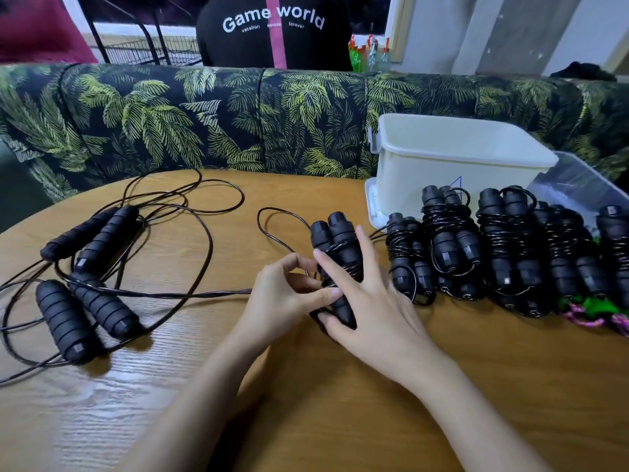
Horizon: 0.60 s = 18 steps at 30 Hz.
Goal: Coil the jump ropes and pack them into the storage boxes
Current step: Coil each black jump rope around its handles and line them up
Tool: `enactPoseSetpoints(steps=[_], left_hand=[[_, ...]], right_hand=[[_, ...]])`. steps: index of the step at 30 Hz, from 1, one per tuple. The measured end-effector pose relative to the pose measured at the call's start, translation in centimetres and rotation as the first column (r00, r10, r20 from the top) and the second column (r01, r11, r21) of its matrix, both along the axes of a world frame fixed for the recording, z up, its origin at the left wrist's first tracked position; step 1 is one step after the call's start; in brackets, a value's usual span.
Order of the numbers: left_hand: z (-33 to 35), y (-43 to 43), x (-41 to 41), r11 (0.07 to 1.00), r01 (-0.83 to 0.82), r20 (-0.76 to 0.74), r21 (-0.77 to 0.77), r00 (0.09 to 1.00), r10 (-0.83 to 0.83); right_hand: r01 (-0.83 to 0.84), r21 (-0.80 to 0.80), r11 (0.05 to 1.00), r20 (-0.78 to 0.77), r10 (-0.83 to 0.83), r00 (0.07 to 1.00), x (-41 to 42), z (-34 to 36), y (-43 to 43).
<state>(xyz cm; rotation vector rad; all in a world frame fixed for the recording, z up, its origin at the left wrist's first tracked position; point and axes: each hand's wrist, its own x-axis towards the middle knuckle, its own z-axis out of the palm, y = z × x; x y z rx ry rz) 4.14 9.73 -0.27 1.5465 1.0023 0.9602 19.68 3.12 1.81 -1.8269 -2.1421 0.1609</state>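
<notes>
Wooden table (pixel 306 420), leafy sofa behind. Mid-table: right hand (pixel 374 315) clasps paired handles (pixel 337 236), fingers splayed; left hand (pixel 282 294) pinches cord (pixel 272 236). Cord likely thin, springy; grip handles. Storage box (pixel 425 185) far-right edge.

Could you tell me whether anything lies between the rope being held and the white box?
Yes: a row of coiled ropes lies along the box's near side, right of the held rope. The open top looks free, so lifting over should work.

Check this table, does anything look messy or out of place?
Yes. On the left, the two uncoiled ropes have cords crossing in a tangle. The coiled bundles lie piled in front of the white box, not inside it.
</notes>
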Motion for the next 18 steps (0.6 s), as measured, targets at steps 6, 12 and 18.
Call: enactPoseSetpoints(steps=[6,12,18], left_hand=[[-0.2,0.4,-1.2,0.975,0.12,-0.168,0.184,0.982,-0.089],[-0.3,0.4,-4.4,0.891,0.205,-0.54,0.406,0.84,0.053],[-0.8,0.7,-6.5,0.856,0.007,-0.415,0.516,0.877,0.243]], right_hand=[[0.034,0.04,0.999,-0.055,-0.032,0.998,0.4,0.1,-0.2],[0.078,0.041,0.996,-0.068,-0.076,0.995,2.1,1.6,-1.6],[0.208,0.04,0.977,-0.03,-0.207,0.978,4.0,2.6,-4.2]])
